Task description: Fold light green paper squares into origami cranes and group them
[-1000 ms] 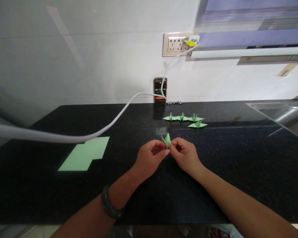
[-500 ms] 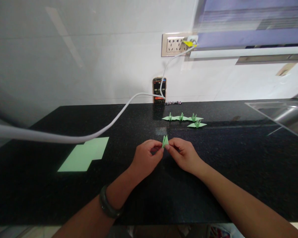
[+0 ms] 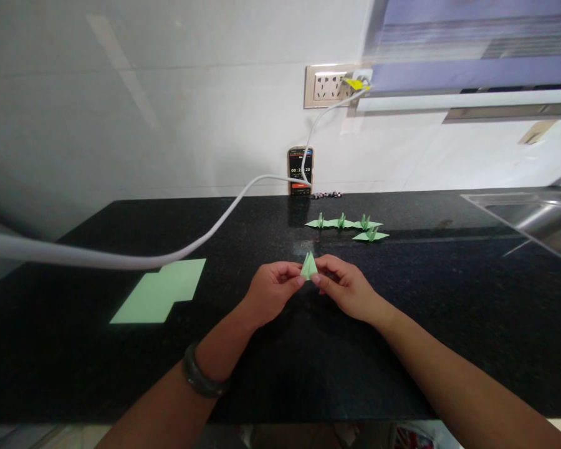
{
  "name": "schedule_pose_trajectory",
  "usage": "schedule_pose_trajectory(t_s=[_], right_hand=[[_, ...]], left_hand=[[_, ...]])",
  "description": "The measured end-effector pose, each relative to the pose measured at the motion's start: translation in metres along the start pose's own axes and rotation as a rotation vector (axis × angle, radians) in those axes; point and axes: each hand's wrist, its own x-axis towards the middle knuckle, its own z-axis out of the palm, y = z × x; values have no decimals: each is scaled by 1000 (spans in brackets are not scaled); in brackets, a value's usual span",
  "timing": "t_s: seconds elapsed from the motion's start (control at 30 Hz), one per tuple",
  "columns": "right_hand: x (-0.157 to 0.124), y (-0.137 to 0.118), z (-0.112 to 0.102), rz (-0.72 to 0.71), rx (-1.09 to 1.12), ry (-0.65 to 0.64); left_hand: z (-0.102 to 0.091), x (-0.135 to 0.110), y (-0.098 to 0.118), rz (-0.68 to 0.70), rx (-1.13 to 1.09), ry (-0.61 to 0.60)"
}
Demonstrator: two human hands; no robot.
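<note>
Between my hands a small piece of folded green paper (image 3: 309, 267) stands with its two narrow points upward. My left hand (image 3: 275, 288) pinches its left lower edge between thumb and fingers. On the opposite edge, my right hand (image 3: 343, 284) grips it the same way, thumb in front. Beyond my hands, several folded green paper cranes (image 3: 341, 222) sit on the black counter, most in a row, with one crane (image 3: 371, 235) just in front of the row's right end. Flat green paper sheets (image 3: 161, 290) lie overlapping to the left.
A phone (image 3: 300, 171) showing a timer leans on the wall, with a small beaded item (image 3: 326, 195) beside it. A white cable (image 3: 201, 240) crosses the view from the left up to a wall socket (image 3: 328, 86). At the right is a metal sink (image 3: 542, 212).
The folded paper has turned so that its broad face now shows toward me, with both points side by side. Both hands have shifted slightly, still gripping its edges.
</note>
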Motion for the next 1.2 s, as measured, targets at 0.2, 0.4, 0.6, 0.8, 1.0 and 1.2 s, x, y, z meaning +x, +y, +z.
schedule_pose_trajectory(t_s=[0.2, 0.4, 0.6, 0.8, 1.0, 1.2], right_hand=[[1, 3, 2, 11, -76, 108], [-1, 2, 4, 27, -61, 129], [-2, -2, 5, 4, -69, 128], [-4, -1, 7, 22, -23, 146], [-4, -2, 7, 63, 65, 159], [-2, -10, 1, 141, 244, 75]], left_hand=[[-1, 0, -4, 110, 256, 76], [0, 0, -7, 125, 320, 147], [3, -1, -8, 28, 170, 183], [4, 0, -1, -93, -45, 159], [6, -2, 2, -191, -94, 53], [6, -3, 2, -171, -10, 106]])
